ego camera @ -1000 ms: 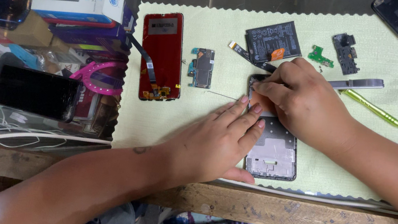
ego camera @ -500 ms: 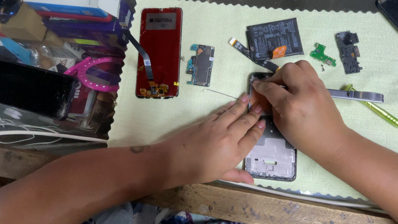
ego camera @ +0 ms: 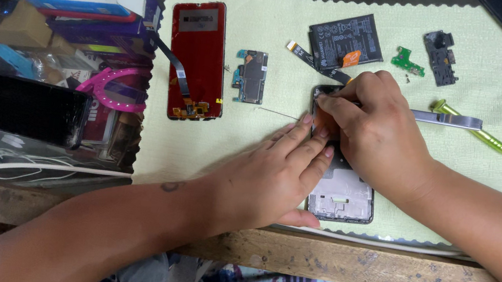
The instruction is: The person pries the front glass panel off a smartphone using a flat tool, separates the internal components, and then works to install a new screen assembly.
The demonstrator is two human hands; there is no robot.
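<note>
Currently the phone frame (ego camera: 341,193) is pinned flat by the spread left hand (ego camera: 272,178), while something small at its top is pinched by the right hand (ego camera: 373,134); a careful, steady pull seems needed.

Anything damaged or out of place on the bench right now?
Yes: the dark phone left of the green mat shows cracks at its right end. On the mat, parts lie apart, and both hands press on the phone frame.
</note>
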